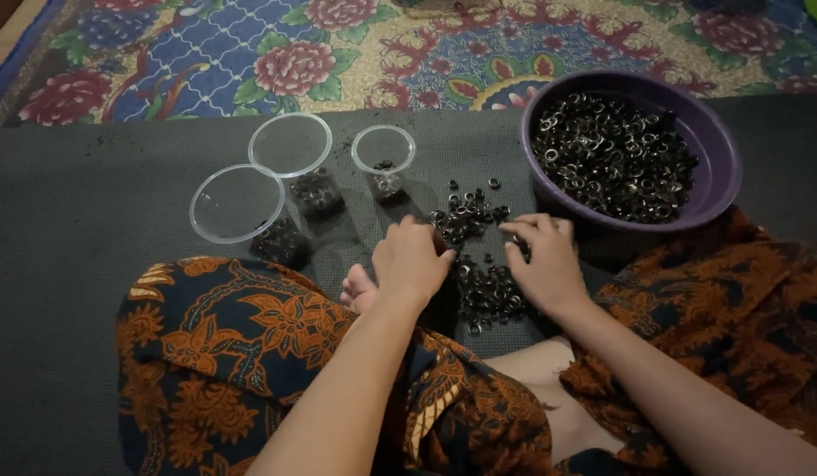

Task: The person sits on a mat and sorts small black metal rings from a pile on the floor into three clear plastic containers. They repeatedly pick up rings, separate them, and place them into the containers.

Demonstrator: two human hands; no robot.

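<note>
A loose heap of small dark metal rings (479,256) lies on a dark grey mat (82,220) in front of me. My left hand (411,260) rests knuckles-up at the heap's left edge, fingers curled down onto the rings. My right hand (542,260) is at the heap's right edge, fingertips pressed among the rings. Whether either hand pinches a ring is hidden. A purple bowl (721,167) full of the same rings stands at the right, just beyond my right hand.
Three clear plastic cups stand left of the heap: a small one (384,152) and two wider ones (290,145) (236,203), each with some rings at the bottom. My crossed legs in orange patterned cloth (223,353) fill the foreground. A floral rug (338,53) lies beyond the mat.
</note>
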